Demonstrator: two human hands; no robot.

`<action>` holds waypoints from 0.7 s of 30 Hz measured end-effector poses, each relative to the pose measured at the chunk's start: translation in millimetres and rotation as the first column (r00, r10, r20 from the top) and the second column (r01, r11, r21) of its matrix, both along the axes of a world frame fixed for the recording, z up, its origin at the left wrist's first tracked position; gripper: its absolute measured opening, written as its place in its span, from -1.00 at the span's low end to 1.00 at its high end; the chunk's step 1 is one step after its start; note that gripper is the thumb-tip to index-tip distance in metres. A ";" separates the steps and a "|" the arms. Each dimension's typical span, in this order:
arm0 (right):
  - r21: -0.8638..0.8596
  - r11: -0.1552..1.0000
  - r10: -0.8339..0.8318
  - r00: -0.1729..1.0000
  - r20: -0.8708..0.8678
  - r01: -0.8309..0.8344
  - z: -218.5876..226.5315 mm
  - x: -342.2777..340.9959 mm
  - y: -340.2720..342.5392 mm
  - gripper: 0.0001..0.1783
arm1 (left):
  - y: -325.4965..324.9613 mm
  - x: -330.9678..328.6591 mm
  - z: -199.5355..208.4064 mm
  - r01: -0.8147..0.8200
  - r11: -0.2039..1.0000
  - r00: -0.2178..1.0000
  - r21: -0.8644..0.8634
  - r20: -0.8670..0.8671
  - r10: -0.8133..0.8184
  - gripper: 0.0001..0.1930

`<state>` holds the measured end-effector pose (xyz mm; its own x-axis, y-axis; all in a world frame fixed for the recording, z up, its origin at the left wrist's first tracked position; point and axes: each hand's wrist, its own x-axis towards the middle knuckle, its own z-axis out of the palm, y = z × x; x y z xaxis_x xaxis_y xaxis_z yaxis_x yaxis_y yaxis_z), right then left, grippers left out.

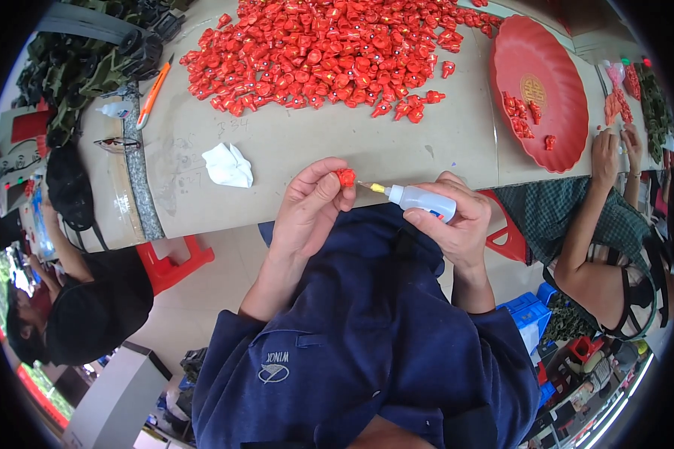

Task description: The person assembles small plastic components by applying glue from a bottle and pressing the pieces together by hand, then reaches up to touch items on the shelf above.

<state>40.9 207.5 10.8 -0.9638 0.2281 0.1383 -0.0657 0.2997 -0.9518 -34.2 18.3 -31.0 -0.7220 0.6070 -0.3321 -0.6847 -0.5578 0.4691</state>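
Between the thumb and fingers of my left hand [312, 196] is a small red plastic part [345, 177], held just over the table's front edge. My right hand [457, 217] grips a clear squeeze bottle [424, 202] with a yellow collar and a thin needle tip. The bottle lies nearly level, its needle pointing left at the red part; whether tip and part touch I cannot tell. Beyond my hands, a large heap of similar red parts [314, 56] covers the far middle of the table.
A red scalloped tray [569, 112] with several red parts stands at the right. Crumpled white tissue [228, 165], an orange cutter [154, 96], glasses [117, 143] and another small bottle [115, 110] lie at the left. People sit at both sides; a red stool [174, 263] is at the left.
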 end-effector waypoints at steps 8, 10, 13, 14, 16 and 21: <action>0.027 0.999 -0.030 0.999 0.019 0.029 -2.0 -0.3 3.2 -0.71 | 0.5 -0.1 -0.5 0.024 1.000 1.000 -0.011 -0.005 -0.024 -0.77; -0.083 0.995 -0.051 0.998 0.044 0.055 -2.6 1.2 3.7 -0.70 | -0.2 0.0 1.6 0.023 0.999 0.999 -0.023 0.026 -0.023 -0.76; -0.290 0.948 -0.098 0.988 0.119 0.129 -2.6 -0.9 1.1 -0.70 | -2.3 -1.1 -0.3 0.049 0.999 0.996 0.022 0.079 -0.051 -0.75; -0.389 0.905 -0.116 0.979 0.168 0.174 -3.3 -4.0 -0.5 -0.70 | -3.2 -1.5 -0.1 0.050 0.999 0.996 0.023 0.076 -0.051 -0.75; -0.402 0.900 -0.111 0.980 0.165 0.169 -8.0 -12.5 -4.3 -0.72 | -5.7 -0.8 0.8 0.050 0.999 0.995 0.009 0.084 -0.051 -0.74; 0.119 0.985 -0.120 0.991 -0.066 0.127 -21.8 -44.9 -17.8 -0.73 | -16.1 2.1 -1.9 0.015 1.000 0.999 0.007 0.045 -0.016 -0.76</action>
